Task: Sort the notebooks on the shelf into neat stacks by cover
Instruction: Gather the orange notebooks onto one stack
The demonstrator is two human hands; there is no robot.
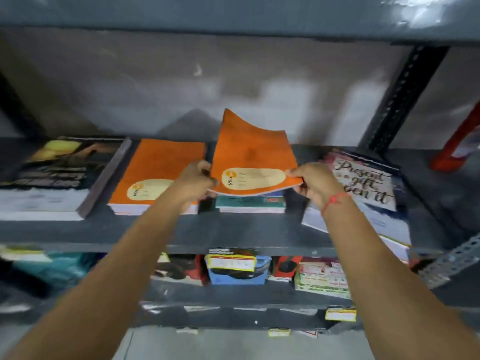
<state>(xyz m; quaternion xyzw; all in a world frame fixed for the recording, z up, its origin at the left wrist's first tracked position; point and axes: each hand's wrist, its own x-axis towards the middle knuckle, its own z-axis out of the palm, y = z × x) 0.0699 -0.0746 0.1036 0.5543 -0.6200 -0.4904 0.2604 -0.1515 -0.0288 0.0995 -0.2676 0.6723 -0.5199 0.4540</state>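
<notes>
An orange notebook (250,154) with a cream oval label is lifted off the shelf, its far corner bent upward. My left hand (196,181) pinches its near left corner and my right hand (315,183) pinches its near right corner. Beneath it lies a small stack topped by a green-covered notebook (249,202). To the left rests a stack of matching orange notebooks (158,170). Farther left sits a stack with a dark photo cover (57,165). On the right lies an untidy stack whose top cover carries script lettering (368,183).
The grey metal shelf (233,229) has a slotted upright (405,97) at the back right and another shelf board overhead. A red plastic object (459,141) stands far right. The shelves below hold more books and boxes (237,268).
</notes>
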